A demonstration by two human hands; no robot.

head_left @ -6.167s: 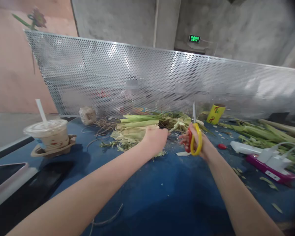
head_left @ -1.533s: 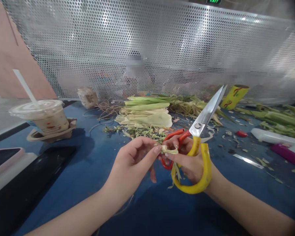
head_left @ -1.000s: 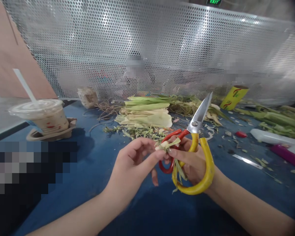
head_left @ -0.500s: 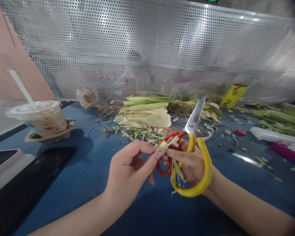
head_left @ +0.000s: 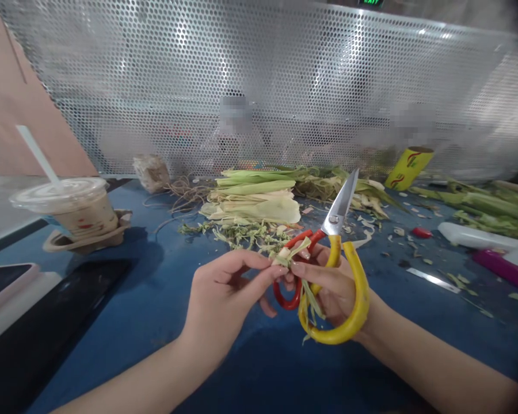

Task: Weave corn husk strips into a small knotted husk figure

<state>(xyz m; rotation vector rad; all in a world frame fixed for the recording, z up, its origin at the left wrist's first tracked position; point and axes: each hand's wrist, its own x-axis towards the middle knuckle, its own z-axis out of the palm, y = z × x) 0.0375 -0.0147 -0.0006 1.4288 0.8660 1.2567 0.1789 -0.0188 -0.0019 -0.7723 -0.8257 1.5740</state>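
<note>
Between thumb and forefinger, my left hand (head_left: 228,293) pinches a small folded piece of pale green husk (head_left: 284,257). My right hand (head_left: 332,284) meets it there, its fingertips on the same piece. Hung on the right hand is a pair of scissors (head_left: 334,219) with one red and one yellow handle, the metal blades pointing up and away, nearly together. Thin husk strips (head_left: 313,299) dangle below the right fingers. Just beyond the hands lie small green trimmings (head_left: 250,234) and a stack of flattened corn husks (head_left: 254,198). Some right fingers are hidden behind the handles.
On the left stand a lidded drink cup (head_left: 84,213) in a cardboard holder and a black slab (head_left: 64,310). Twine (head_left: 185,192) lies behind. To the right are a loose blade (head_left: 434,280), a white-and-purple tool (head_left: 479,236), a yellow tube (head_left: 410,168) and more husks (head_left: 492,201). Perforated metal (head_left: 263,75) rises behind.
Both hands stay together at the husk piece, with only a slight shift of the fingers. The scissors have moved a little to the left with the right hand.
</note>
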